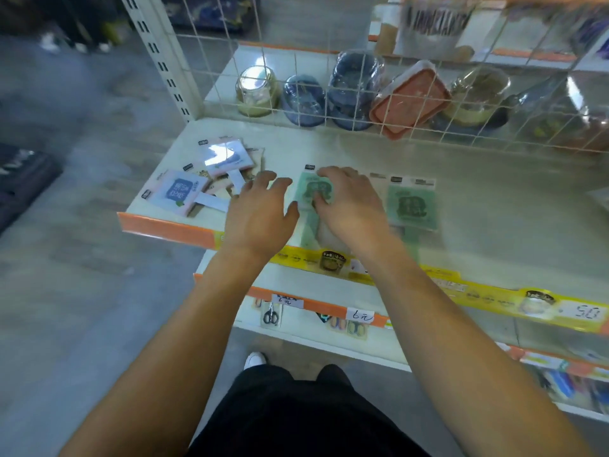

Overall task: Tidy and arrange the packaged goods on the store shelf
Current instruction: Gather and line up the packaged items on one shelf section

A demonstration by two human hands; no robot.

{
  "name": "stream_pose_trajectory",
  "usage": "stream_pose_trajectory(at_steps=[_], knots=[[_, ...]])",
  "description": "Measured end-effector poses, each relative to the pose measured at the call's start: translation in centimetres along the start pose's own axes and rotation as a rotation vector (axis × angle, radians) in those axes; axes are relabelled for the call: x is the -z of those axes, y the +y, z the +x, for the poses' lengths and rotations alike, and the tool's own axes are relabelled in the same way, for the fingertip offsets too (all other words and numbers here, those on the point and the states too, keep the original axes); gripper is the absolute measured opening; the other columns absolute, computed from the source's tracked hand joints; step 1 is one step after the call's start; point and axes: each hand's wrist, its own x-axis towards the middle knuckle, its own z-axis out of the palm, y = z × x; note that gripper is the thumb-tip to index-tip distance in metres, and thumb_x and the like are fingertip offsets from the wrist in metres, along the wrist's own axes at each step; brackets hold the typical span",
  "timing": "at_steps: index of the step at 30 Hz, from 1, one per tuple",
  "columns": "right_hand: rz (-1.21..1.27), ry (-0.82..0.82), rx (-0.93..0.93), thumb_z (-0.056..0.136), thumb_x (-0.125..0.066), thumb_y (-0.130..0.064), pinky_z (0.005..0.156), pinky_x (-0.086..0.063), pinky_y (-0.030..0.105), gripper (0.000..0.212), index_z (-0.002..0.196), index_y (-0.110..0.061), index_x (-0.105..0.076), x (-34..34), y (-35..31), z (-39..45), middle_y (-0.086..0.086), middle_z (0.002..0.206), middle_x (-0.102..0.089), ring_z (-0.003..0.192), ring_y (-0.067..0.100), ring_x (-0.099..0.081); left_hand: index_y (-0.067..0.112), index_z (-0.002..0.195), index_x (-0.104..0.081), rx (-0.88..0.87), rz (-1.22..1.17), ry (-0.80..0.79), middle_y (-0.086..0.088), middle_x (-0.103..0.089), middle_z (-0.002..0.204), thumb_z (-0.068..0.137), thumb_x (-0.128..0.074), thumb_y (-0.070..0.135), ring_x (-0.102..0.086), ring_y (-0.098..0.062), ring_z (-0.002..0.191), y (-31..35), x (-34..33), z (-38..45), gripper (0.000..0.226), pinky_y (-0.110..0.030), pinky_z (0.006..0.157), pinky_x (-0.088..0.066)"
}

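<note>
On the white shelf [478,192] lie flat packaged goods. A green package [311,189] sits mid-shelf; my right hand [349,206] is curled over it, fingers gripping its right side. My left hand [260,209] hovers just left of it, fingers spread, thumb near the package's left edge. A second green package [412,206] lies to the right. Pink packages with white handles, one [181,192] near the front and one [227,156] behind it, lie in a loose pile at the left end. The image is blurred.
A wire grid [329,103] backs the shelf; behind it stand jars and wrapped containers [408,97]. An orange and yellow price strip [461,285] runs along the front edge. A lower shelf holds scissors [271,315] and price tags. Grey floor lies to the left.
</note>
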Motion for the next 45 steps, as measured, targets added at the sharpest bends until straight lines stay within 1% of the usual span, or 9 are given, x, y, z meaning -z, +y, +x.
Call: stream_pose_trajectory(at_steps=[3, 6, 11, 21, 28, 34, 39, 43, 45], knots=[[0.015, -0.029, 0.075, 0.094, -0.054, -0.035, 0.105, -0.036, 0.039, 0.044, 0.137, -0.028, -0.049, -1.4, -2.1, 0.0, -0.001, 0.144, -0.047, 0.132, 0.024, -0.041, 0.017, 0.132, -0.053, 0.083, -0.013, 0.033, -0.01, -0.05, 0.136, 0.092, -0.054, 0.033, -0.051, -0.033, 0.119, -2.1, 0.8, -0.8, 0.043, -0.046, 0.092, -0.047], [0.001, -0.076, 0.129, 0.095, -0.054, -0.035, 0.107, -0.035, 0.039, 0.044, 0.138, -0.026, -0.049, -2.5, -4.0, 0.3, 0.003, 0.143, -0.047, 0.135, 0.026, -0.038, 0.016, 0.128, -0.056, 0.137, -0.013, 0.057, -0.011, -0.052, 0.133, 0.09, -0.055, 0.033, -0.051, -0.032, 0.119, -4.1, 1.3, -1.2, 0.041, -0.046, 0.092, -0.046], [-0.046, -0.086, 0.161, 0.095, -0.053, -0.038, 0.097, -0.041, 0.038, 0.044, 0.136, -0.026, -0.05, -3.9, -6.7, 1.6, 0.001, 0.138, -0.05, 0.125, 0.026, -0.045, 0.016, 0.127, -0.055, 0.177, -0.037, 0.066, -0.009, -0.05, 0.133, 0.09, -0.055, 0.033, -0.053, -0.034, 0.114, -7.5, 1.7, -1.0, 0.04, -0.048, 0.09, -0.046], [-0.092, -0.1, 0.064, 0.093, -0.054, -0.044, 0.098, -0.041, 0.038, 0.045, 0.135, -0.028, -0.049, -8.2, -12.3, 5.5, -0.001, 0.138, -0.047, 0.123, 0.025, -0.043, 0.014, 0.125, -0.058, 0.119, -0.12, 0.061, -0.011, -0.053, 0.129, 0.089, -0.058, 0.029, -0.055, -0.037, 0.108, -15.2, 2.8, 2.8, 0.039, -0.046, 0.084, -0.048], [-0.078, 0.006, 0.04, 0.087, -0.067, -0.038, 0.096, -0.045, 0.038, 0.05, 0.133, -0.022, -0.057, -10.7, -14.5, 8.4, 0.0, 0.134, -0.051, 0.121, 0.025, -0.047, 0.013, 0.125, -0.058, 0.03, -0.17, 0.033, -0.012, -0.053, 0.13, 0.087, -0.06, 0.03, -0.054, -0.038, 0.111, -19.0, 3.0, 5.8, 0.042, -0.049, 0.087, -0.048], [-0.131, -0.029, -0.005, 0.087, -0.064, -0.037, 0.104, -0.041, 0.04, 0.054, 0.138, -0.022, -0.052, -11.8, -15.1, 9.4, 0.002, 0.146, -0.042, 0.131, 0.027, -0.04, 0.016, 0.127, -0.057, -0.013, -0.179, -0.016, -0.009, -0.051, 0.132, 0.089, -0.057, 0.032, -0.052, -0.036, 0.113, -20.4, 2.9, 6.6, 0.041, -0.046, 0.088, -0.046], [-0.127, -0.057, -0.007, 0.087, -0.066, -0.04, 0.107, -0.038, 0.042, 0.054, 0.138, -0.025, -0.052, -12.1, -15.7, 9.9, 0.006, 0.152, -0.037, 0.135, 0.029, -0.035, 0.015, 0.125, -0.058, -0.023, -0.193, -0.018, -0.01, -0.052, 0.13, 0.088, -0.058, 0.032, -0.054, -0.035, 0.111, -21.2, 2.9, 7.0, 0.041, -0.045, 0.084, -0.046], [-0.11, -0.109, 0.01, 0.085, -0.064, -0.029, 0.097, -0.045, 0.039, 0.048, 0.133, -0.028, -0.057, -12.3, -15.8, 10.3, 0.006, 0.141, -0.048, 0.125, 0.031, -0.045, 0.016, 0.126, -0.056, 0.0, -0.183, -0.031, -0.007, -0.051, 0.132, 0.09, -0.057, 0.031, -0.054, -0.034, 0.11, -21.6, 2.9, 7.3, 0.04, -0.043, 0.084, -0.045], [-0.119, -0.126, 0.007, 0.084, -0.064, -0.032, 0.095, -0.046, 0.04, 0.049, 0.133, -0.029, -0.058, -12.6, -15.8, 10.4, 0.002, 0.135, -0.053, 0.119, 0.033, -0.049, 0.016, 0.126, -0.056, 0.006, -0.181, -0.038, -0.007, -0.05, 0.132, 0.09, -0.056, 0.031, -0.054, -0.034, 0.11, -21.7, 2.9, 7.3, 0.039, -0.042, 0.084, -0.045]])
